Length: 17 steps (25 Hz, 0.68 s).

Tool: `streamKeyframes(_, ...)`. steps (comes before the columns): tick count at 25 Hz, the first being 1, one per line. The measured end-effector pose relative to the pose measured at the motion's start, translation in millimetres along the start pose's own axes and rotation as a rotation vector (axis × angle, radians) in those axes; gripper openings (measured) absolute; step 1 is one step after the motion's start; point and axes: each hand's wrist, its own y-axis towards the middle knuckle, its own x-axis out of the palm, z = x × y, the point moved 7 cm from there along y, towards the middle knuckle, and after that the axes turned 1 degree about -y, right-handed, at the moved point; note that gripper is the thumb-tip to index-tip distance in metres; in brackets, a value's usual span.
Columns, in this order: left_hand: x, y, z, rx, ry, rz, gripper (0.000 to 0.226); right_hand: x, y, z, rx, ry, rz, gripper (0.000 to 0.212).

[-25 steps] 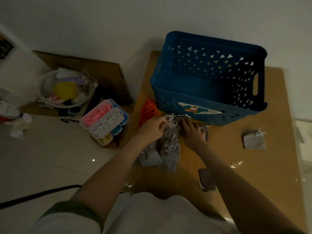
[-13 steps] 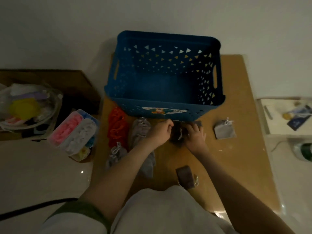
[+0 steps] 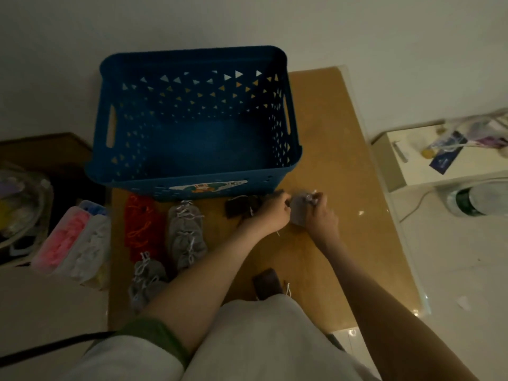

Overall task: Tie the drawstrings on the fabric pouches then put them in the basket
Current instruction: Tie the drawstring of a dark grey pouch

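- Grey pouch (image 3: 298,213) lies on the table (image 3: 343,160), just off the blue basket's (image 3: 192,55) 5 o'clock corner, between both hands.
- Right hand (image 3: 321,218) grips its top, with white cords at the fingertips.
- Left hand (image 3: 272,214) is curled against its 9 o'clock edge; whether it pinches anything is hidden.
- Basket sticker (image 3: 204,186): a cartoon figure, lettering too blurred to read.
- At the basket's 7 o'clock: grey pile (image 3: 187,232) and red pouches (image 3: 138,224); at its 6 o'clock, a dark pouch (image 3: 237,207).
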Motion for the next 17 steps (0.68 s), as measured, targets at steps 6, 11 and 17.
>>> streamKeyframes(6, 25, -1, -19, -0.173, -0.197, -0.143, 0.043, 15, -11, 5, 0.066, 0.139, -0.207, 0.036)
streamKeyframes(11, 19, -11, -23, -0.126, -0.218, -0.098, 0.041, 2, -16, -5, -0.021, 0.198, -0.126, 0.023)
streamKeyframes(17, -24, -44, -32, -0.01, -0.148, 0.142, 0.03, 9, -45, -40, -0.192, 0.352, -0.268, 0.012)
